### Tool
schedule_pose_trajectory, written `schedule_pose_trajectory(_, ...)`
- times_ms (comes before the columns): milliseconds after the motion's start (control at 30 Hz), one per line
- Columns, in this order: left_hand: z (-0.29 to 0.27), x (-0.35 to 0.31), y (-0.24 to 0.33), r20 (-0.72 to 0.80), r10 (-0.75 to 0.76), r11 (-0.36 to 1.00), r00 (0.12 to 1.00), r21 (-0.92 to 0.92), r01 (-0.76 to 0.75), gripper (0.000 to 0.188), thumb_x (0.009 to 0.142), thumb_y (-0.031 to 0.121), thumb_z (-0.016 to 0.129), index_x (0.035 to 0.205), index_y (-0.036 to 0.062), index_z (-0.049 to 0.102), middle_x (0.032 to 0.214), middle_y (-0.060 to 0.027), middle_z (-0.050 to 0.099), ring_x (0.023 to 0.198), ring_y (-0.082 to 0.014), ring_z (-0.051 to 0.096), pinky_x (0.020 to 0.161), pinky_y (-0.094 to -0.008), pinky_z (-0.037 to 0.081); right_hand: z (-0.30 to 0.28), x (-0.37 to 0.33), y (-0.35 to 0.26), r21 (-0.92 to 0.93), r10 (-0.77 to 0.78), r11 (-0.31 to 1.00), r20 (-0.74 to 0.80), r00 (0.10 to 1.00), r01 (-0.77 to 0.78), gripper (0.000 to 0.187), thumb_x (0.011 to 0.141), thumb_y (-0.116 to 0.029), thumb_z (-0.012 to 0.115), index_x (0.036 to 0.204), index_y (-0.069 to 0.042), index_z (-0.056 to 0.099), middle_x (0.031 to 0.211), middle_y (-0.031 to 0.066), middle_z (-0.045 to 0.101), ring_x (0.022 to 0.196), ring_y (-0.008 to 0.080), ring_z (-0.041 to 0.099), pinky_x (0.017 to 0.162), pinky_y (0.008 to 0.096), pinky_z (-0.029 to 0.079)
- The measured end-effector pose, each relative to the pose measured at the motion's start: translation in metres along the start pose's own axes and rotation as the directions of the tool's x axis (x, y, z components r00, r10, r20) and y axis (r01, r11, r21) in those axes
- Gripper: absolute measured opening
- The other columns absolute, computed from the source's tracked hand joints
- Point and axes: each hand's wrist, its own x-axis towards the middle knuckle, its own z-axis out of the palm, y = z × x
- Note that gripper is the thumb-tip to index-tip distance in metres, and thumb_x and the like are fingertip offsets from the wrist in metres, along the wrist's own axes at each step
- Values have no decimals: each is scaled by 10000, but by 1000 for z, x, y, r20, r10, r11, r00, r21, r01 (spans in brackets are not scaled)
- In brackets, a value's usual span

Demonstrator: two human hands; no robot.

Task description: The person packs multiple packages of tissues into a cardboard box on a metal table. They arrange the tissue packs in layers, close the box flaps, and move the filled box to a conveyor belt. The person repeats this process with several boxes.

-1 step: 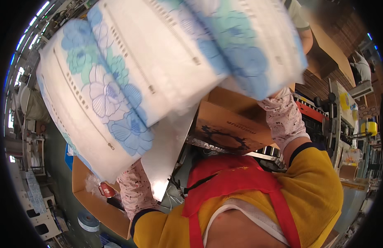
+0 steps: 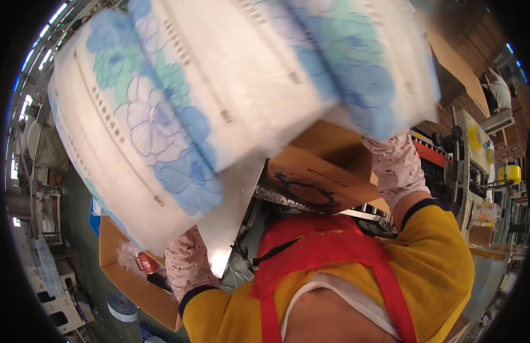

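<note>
A row of soft white packs [image 2: 236, 114], printed with blue, green and pale purple flowers, fills the upper left and middle. They are pressed side by side in clear plastic and held up, tilted, between my arms. My left arm's patterned sleeve cover [image 2: 188, 260] reaches under their lower left end. On the other side, my right arm's sleeve cover [image 2: 395, 163] runs up behind their right end. Both hands are hidden by the packs, so their fingers do not show. Beneath the right part of the load stands an open cardboard box [image 2: 322, 180] with dark print.
A pale metal surface [image 2: 233, 197] slopes beside the box. Below left, another cardboard box [image 2: 153, 306] holds clear plastic and a red mug [image 2: 146, 262]; a blue-grey roll [image 2: 122, 307] lies beside it. Rollers and a red rail [image 2: 430, 153] run at right. Someone in white [image 2: 498, 91] is far right.
The packs have shifted a little to the right, covering another person's arm that showed behind them. My right sleeve has moved slightly right with them.
</note>
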Motion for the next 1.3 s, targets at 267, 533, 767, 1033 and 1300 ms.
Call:
schedule_pose_trajectory(267, 125, 63, 85, 261, 303, 880, 917, -447, -164, 544, 761, 159, 725, 1218, 23, 464, 1187, -85, 517, 1074, -202, 497, 899, -302, 411, -77, -205, -71, 42, 217, 975, -397, 892, -219, 844, 591, -200, 825, 1279, 24, 391, 1230, 107, 490, 1115, 212, 467, 940, 343, 382)
schedule_pose_trajectory(533, 234, 9, 78, 494, 243, 578, 835, -765, 284, 639, 778, 180, 710, 1304, 24, 384, 1276, -95, 468, 1135, -218, 466, 960, -311, 380, -77, -297, -49, 164, 368, 929, -485, 793, -331, 929, 571, -222, 828, 1314, 38, 335, 1285, 116, 445, 1141, 226, 451, 963, 362, 368)
schedule_pose_trajectory(767, 203, -89, 80, 850, 58, -36, 523, -522, 852, 602, 814, 176, 674, 1312, 9, 380, 1294, -125, 439, 1207, -212, 396, 1005, -319, 333, -59, -236, -44, 161, 573, 819, -178, 800, -551, 864, 594, -232, 818, 1281, 49, 377, 1220, 115, 490, 1112, 206, 461, 939, 340, 364)
schedule_pose_trajectory(1033, 169, -107, 31, 892, 168, 210, 420, -449, 869, 720, 770, 232, 714, 1345, 20, 335, 1307, -117, 432, 1233, -212, 373, 1020, -323, 302, -33, -147, 35, -5, 721, 669, 244, 648, -743, 794, 658, -305, 792, 1268, 43, 420, 1195, 116, 529, 1090, 191, 476, 946, 315, 364)
schedule_pose_trajectory(1300, 69, -50, 30, 727, -387, 579, 568, -288, 763, 940, 679, 329, 779, 1362, -45, 253, 1333, -205, 391, 1251, -277, 356, 1039, -354, 267, -4, -140, 104, 6, 622, 747, 347, 702, -665, 832, 616, -301, 821, 1271, 30, 429, 1190, 122, 545, 1109, 215, 483, 946, 319, 370)
